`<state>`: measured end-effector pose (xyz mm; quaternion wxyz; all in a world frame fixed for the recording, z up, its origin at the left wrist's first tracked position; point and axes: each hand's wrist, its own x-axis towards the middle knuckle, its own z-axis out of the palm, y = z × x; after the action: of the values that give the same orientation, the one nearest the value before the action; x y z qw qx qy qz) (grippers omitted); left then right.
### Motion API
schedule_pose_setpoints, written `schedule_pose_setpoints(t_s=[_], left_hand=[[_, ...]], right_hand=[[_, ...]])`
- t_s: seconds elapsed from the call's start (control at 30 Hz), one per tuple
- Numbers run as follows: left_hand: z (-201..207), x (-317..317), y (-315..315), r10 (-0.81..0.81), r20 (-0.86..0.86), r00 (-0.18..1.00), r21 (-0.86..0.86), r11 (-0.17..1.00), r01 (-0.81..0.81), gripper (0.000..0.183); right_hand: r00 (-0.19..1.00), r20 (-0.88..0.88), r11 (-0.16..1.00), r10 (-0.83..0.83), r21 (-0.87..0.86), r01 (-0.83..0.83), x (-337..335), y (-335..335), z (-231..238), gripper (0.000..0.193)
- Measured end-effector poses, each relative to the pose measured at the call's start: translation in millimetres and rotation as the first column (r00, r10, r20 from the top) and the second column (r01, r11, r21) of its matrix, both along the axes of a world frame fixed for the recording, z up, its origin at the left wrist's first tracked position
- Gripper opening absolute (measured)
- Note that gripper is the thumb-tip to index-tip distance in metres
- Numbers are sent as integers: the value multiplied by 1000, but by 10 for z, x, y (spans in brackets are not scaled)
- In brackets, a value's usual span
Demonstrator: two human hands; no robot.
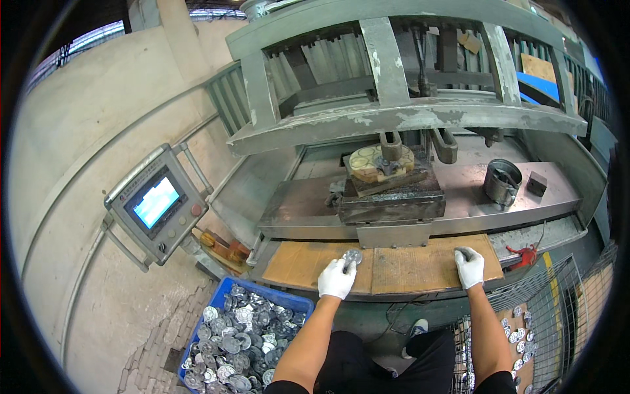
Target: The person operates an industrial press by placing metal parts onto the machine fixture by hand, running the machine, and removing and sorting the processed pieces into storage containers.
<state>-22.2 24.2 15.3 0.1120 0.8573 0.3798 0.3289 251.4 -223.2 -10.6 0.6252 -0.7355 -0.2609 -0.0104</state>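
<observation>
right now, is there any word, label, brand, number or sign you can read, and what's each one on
None can be read.
Grey rectangular control panel: print along its upper edge, too small to read.
Bright white-and-blue lit screen: washed out, unreadable.
Shiny silver round metal part at the white-gloved left hand: too small to make out any lettering.
</observation>
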Motion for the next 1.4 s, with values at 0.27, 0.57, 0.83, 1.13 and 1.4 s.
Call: schedule_pose_setpoints(t_s=[0.27, 0.57, 0.83, 1.13, 1.4], left_hand=[[1, -3, -2, 16, -91, 996, -14, 1000, -18, 34], [12, -3, -21, 19, -70, 997, 2, 1000, -19, 33], [-10, -1, -16, 22, -50, 998, -1, 1000, -22, 30], [-42, -7, 14, 15, -52, 999, -1, 1000, -15, 31], [-45, -5, 19, 16, -73, 997, -8, 1000, -17, 32]], right_hand=[[999, -24, 1000, -22, -9, 21, -16, -7, 29, 19], [999, -34, 1000, -15, 15, 16, -11, 2, 6, 18], [1000, -20, 1000, 8, 14, -8, -31, -2, 30, 17], [1000, -8, 1000, 2, 3, -2, -55, 6, 47, 16], [998, -56, 1000, 5, -17, -6, -60, 11, 58, 18]])
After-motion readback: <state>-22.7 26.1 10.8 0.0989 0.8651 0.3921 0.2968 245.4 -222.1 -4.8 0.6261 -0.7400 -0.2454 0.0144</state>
